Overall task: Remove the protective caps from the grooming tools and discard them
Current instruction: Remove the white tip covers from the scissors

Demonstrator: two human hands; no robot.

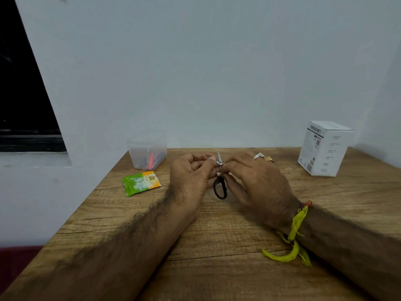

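Small scissors (220,187) with black handle loops and bare silver blades are held between both hands above the middle of the wooden table (217,235). My right hand (253,183) grips them near the pivot and upper handle, blades pointing up and away. My left hand (191,177) is curled beside the blades, thumb and fingertips pinching close to them; whether a small cap sits in that pinch is hidden. A clear plastic container (147,149) at the back left holds a red-orange tool and a darker one.
A green and orange sachet (141,183) lies flat in front of the container. A white printed box (324,148) stands at the back right. The table's left edge runs diagonally beside a white wall and a dark window.
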